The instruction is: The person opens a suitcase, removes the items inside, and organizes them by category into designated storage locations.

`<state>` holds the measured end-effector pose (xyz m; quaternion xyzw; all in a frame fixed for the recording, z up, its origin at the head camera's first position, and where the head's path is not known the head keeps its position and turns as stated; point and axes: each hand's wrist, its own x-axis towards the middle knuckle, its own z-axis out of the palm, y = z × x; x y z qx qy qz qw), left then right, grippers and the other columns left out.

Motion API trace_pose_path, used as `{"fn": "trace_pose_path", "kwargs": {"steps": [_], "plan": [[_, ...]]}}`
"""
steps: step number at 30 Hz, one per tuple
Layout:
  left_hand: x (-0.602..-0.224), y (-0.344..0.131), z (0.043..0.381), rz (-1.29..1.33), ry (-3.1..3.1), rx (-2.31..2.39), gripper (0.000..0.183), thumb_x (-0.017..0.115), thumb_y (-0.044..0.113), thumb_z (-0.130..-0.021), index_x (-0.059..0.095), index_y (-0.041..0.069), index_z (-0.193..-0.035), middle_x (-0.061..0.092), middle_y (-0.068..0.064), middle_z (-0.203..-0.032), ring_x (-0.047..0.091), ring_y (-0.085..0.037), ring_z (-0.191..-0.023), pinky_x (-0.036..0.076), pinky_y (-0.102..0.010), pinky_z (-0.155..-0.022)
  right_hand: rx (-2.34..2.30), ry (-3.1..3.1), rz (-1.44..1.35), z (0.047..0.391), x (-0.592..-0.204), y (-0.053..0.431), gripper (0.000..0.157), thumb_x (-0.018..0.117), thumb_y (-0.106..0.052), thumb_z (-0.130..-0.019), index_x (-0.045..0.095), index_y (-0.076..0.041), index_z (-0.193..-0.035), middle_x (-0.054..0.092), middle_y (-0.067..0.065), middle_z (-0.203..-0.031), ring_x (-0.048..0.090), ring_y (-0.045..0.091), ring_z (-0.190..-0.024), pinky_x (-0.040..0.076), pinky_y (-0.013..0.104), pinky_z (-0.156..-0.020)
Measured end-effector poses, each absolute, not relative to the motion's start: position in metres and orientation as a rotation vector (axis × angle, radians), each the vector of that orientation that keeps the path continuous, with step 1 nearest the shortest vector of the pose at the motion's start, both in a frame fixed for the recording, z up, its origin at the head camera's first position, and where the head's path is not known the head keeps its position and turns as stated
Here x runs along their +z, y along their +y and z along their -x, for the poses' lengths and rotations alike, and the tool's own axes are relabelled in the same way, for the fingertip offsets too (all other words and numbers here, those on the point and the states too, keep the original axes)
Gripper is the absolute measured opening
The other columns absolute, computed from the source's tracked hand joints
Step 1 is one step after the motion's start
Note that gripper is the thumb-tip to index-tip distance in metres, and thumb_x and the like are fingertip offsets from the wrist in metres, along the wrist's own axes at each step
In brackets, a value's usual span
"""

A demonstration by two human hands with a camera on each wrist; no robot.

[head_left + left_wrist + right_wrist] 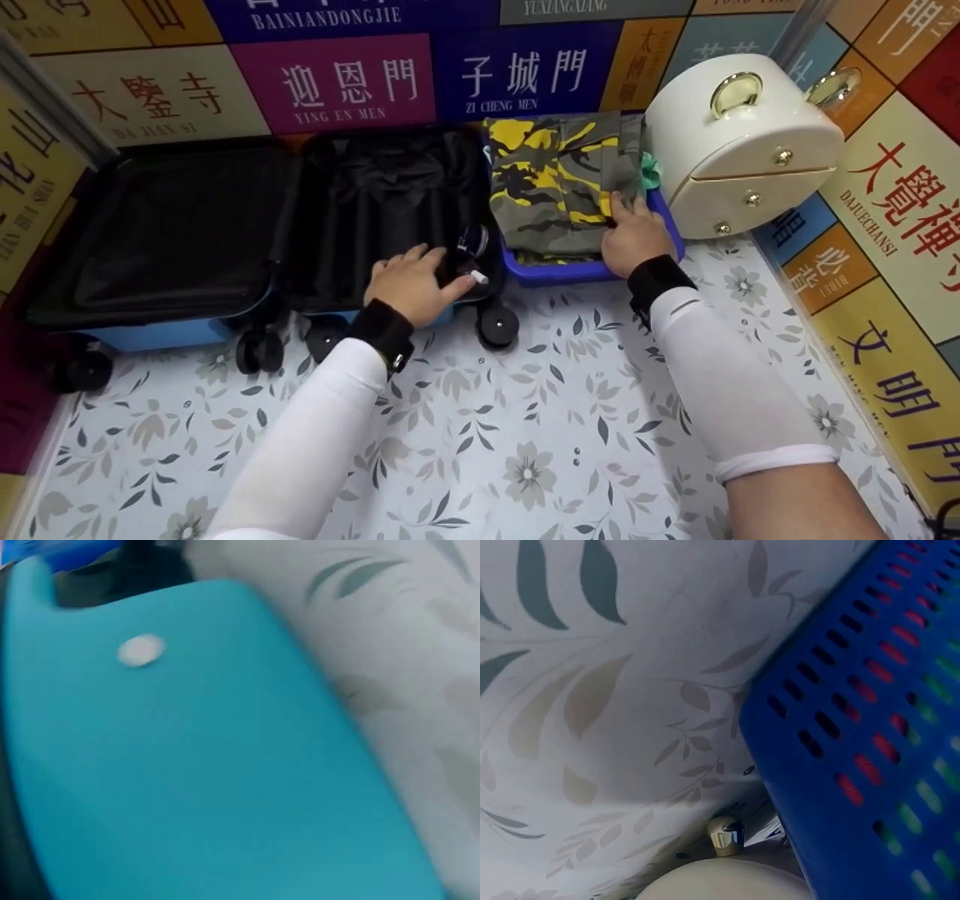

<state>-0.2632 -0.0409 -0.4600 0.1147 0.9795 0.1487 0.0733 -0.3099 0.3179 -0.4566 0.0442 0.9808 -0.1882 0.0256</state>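
Note:
An open suitcase with a light blue shell and black lining lies in two halves at the left of the head view. My left hand is over the near edge of its right half, fingers spread and thumb out to the side. The suitcase's blue side fills most of the left wrist view. Right of it, a blue plastic basket holds folded camouflage clothing in grey, black and yellow. My right hand rests at the clothing's right edge, fingers extended over the fabric; neither hand shows in its wrist view.
A white rounded case with gold handles and knobs stands right of the basket. A dark item with white lettering sits at the suitcase's right edge. Black wheels stick out in front. Patterned walls enclose the floral floor.

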Motion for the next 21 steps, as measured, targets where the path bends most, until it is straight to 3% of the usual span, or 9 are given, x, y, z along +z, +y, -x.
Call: {"fn": "trace_pose_path", "kwargs": {"steps": [5, 13, 21], "plan": [[-0.463, -0.040, 0.263, -0.374, 2.944, 0.470, 0.098, 0.041, 0.090, -0.090, 0.046, 0.023, -0.160, 0.047, -0.010, -0.164, 0.048, -0.038, -0.147, 0.035, -0.061, -0.118, -0.580, 3.043, -0.146, 0.313, -0.455, 0.316, 0.069, 0.037, -0.025, -0.103, 0.020, -0.021, -0.170, 0.015, 0.027, -0.174, 0.030, 0.058, -0.150, 0.029, 0.065, -0.124], [-0.463, -0.045, 0.264, -0.432, 2.945, 0.444, 0.109, 0.058, 0.093, -0.078, 0.045, 0.024, -0.161, 0.047, -0.009, -0.164, 0.047, -0.038, -0.148, 0.035, -0.061, -0.118, -0.590, 3.039, -0.153, 0.319, -0.456, 0.315, 0.069, 0.035, -0.027, -0.103, 0.019, -0.023, -0.170, 0.013, 0.026, -0.175, 0.028, 0.055, -0.153, 0.026, 0.064, -0.126], [-0.467, -0.050, 0.266, -0.373, 2.973, 0.445, 0.112, 0.056, 0.097, -0.075, 0.047, 0.024, -0.160, 0.050, -0.008, -0.161, 0.050, -0.036, -0.145, 0.037, -0.059, -0.117, -0.586, 3.038, -0.138, 0.321, -0.456, 0.311, 0.069, 0.036, -0.027, -0.103, 0.019, -0.023, -0.170, 0.015, 0.026, -0.174, 0.029, 0.055, -0.153, 0.025, 0.064, -0.126]]}}
